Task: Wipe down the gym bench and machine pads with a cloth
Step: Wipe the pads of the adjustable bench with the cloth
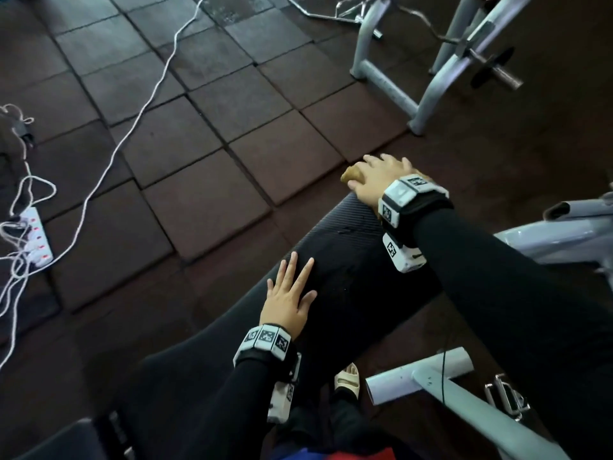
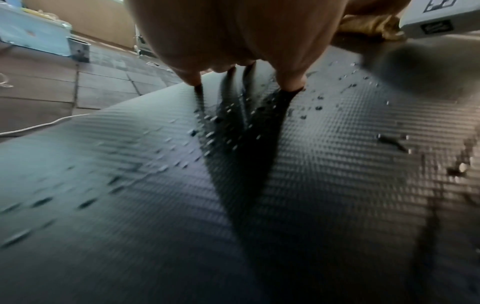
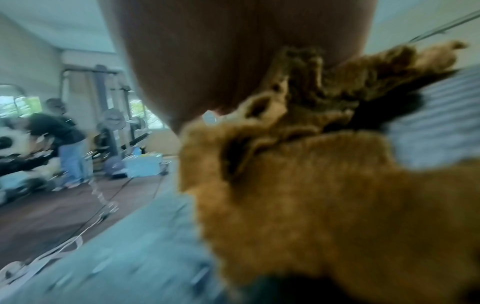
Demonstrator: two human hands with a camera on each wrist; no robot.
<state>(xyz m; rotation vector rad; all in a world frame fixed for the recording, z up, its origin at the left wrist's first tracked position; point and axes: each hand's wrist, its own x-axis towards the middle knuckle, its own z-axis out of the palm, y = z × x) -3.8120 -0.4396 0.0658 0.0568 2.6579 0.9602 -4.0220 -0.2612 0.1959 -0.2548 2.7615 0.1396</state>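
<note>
A black ribbed bench pad [image 1: 348, 260] runs diagonally from the lower left to the upper right. My left hand [image 1: 295, 280] lies flat on its middle with the fingers straight and spread. At the pad's far end my right hand [image 1: 374, 174] holds a bunched tan cloth [image 1: 351, 175] down on the pad; a lump of it shows beside the thumb. The left wrist view shows water droplets on the pad [image 2: 155, 205] around my left hand [image 2: 233, 30], with the cloth [image 2: 369, 24] beyond. In the blurred right wrist view the cloth [image 3: 311, 195] bunches under my palm [image 3: 221, 61].
Dark rubber floor tiles surround the bench. A white power strip [image 1: 34, 235] and a long white cable [image 1: 139, 104] lie on the floor at left. Grey machine frames stand at the upper right [image 1: 391, 91] and lower right [image 1: 464, 390]. A person [image 3: 62, 133] stands across the room.
</note>
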